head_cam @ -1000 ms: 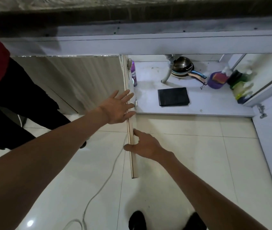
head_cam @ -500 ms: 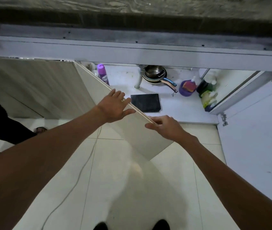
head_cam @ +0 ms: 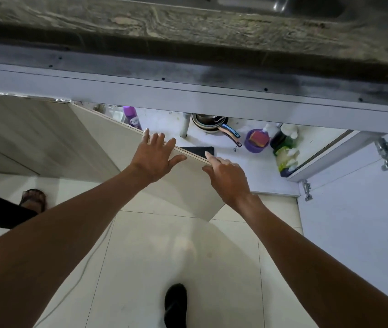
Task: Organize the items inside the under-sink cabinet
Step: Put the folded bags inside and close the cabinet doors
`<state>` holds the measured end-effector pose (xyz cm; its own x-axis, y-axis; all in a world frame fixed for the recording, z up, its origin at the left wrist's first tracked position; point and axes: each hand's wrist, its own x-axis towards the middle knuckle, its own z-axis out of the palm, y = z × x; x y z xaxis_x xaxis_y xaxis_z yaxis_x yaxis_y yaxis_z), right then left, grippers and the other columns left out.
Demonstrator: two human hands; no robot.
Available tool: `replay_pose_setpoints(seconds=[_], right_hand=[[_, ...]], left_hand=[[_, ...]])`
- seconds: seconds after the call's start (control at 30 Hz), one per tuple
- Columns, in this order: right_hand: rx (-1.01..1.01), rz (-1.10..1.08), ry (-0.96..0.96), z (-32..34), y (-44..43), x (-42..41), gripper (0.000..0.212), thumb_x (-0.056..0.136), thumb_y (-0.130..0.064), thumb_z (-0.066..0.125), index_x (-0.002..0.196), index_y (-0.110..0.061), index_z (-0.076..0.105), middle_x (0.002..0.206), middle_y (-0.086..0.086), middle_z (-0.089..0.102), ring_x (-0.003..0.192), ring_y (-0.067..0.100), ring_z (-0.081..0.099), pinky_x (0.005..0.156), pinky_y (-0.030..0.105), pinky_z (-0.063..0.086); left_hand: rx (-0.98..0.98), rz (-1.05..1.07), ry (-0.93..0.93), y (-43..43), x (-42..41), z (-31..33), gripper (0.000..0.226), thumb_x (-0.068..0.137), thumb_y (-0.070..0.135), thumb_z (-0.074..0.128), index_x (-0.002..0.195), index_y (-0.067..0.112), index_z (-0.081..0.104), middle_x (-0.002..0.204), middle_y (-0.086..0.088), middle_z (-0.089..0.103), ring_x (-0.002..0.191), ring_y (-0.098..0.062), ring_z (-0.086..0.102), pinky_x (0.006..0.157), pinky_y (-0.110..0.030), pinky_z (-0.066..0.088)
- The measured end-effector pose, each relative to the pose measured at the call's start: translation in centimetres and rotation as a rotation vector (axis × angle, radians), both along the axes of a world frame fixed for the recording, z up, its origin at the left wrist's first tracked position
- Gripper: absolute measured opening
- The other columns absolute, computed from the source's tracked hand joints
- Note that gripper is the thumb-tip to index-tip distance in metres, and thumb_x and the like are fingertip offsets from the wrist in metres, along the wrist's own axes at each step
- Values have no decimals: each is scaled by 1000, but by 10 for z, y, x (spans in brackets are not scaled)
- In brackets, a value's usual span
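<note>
Cabinet floor: the white cabinet floor is showing at upper centre of the frame, under the countertop. The items to organise are all sitting on it.
Right door: the right cabinet door is hanging wide open at the right of the frame.
Left door: the left cabinet door is standing partly open. Its top edge is running diagonally from upper left down to centre, screening the left part of the floor.
Left hand: the left hand is lying flat on that top edge, fingers straight, grasping nothing.
Right hand: the right hand is touching the door's free corner with the index finger extended. The other fingers are dropping behind the edge, so a grasp cannot be confirmed.
Key relation: the items are lying beyond the door, above both hands in the frame. The right hand is the nearer; the black cloth is lying just above its index fingertip, long axis across the frame.
Pans: the stacked pans are sitting at the back beside the drain pipe, handle pointing lower right.
Small items: the purple bowl and green bottles are crowding the right side. The purple spray can is standing upright at upper left.
</note>
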<state>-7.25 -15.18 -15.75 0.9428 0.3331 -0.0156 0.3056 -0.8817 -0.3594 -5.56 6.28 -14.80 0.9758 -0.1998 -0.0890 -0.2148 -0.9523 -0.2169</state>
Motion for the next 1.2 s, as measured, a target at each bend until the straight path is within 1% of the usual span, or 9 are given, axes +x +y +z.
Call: replay_pose_setpoints(seconds=[0.07, 0.1, 0.2, 0.33, 0.5, 0.7, 0.83, 1.03, 1.2], right_hand=[[-78, -4, -267, -8, -2, 15, 63, 98, -47, 30, 148, -9, 40, 150, 18, 42, 140, 36, 37, 110, 52, 36], [-87, -23, -358, -9, -2, 22, 64, 97, -43, 47, 151, -10, 34, 156, 18, 31, 145, 36, 26, 115, 55, 27], [-100, -93, -447, 6, -3, 45, 97, 82, -51, 70, 155, -11, 19, 162, 17, 13, 150, 36, 8, 120, 54, 9], [-333, -112, -492, 24, -12, 81, 125, 65, -79, 62, 156, -10, 9, 162, 18, 8, 149, 38, 6, 120, 55, 7], [-408, -129, -519, 33, -23, 117, 135, 59, -77, 70, 155, -6, 7, 161, 21, 9, 149, 38, 7, 119, 57, 10], [-374, -143, -659, 15, -28, 139, 116, 70, -79, 59, 154, -14, 14, 158, 15, 25, 147, 35, 20, 120, 54, 7], [-342, -169, -752, 4, -28, 149, 104, 76, -82, 51, 152, -17, 21, 154, 12, 25, 143, 32, 24, 119, 52, 5], [-317, -160, -791, -2, -30, 152, 103, 77, -84, 48, 151, -17, 21, 152, 11, 21, 142, 31, 24, 120, 53, 6], [-313, -169, -749, 2, -25, 147, 100, 78, -79, 52, 151, -16, 22, 154, 14, 29, 144, 33, 25, 120, 53, 9]], left_hand=[[-115, 34, -70, -3, 9, -5, 75, 93, 63, 15, 142, 11, 38, 146, -24, 36, 139, -37, 29, 118, -53, 12], [-169, 19, -126, -5, 12, -7, 73, 95, 62, 20, 144, 11, 35, 153, -24, 26, 144, -37, 22, 118, -54, 10], [-239, -52, -328, -9, 31, -4, 86, 90, 68, 37, 154, 16, 13, 161, -17, 0, 148, -33, 1, 118, -57, 5], [-153, -83, -332, -12, 72, 25, 120, 69, 83, 46, 154, 17, -8, 160, -16, -8, 148, -34, -6, 117, -58, 1], [-83, -189, -372, -18, 103, 32, 126, 67, 73, 66, 154, 14, -5, 160, -17, -5, 148, -33, -6, 117, -55, -5], [-78, -204, -514, -16, 121, 11, 116, 67, 67, 71, 154, 17, 13, 157, -18, 21, 146, -35, 15, 116, -55, 7], [-120, -230, -613, -14, 129, -1, 113, 64, 63, 75, 151, 17, 20, 152, -18, 31, 142, -33, 18, 116, -54, 7], [-155, -260, -656, -12, 131, -4, 112, 62, 59, 77, 150, 16, 23, 150, -15, 24, 140, -32, 22, 116, -51, 2], [-168, -165, -585, -21, 123, 0, 108, 68, 57, 76, 151, 17, 21, 153, -18, 30, 142, -35, 21, 117, -53, 3]])
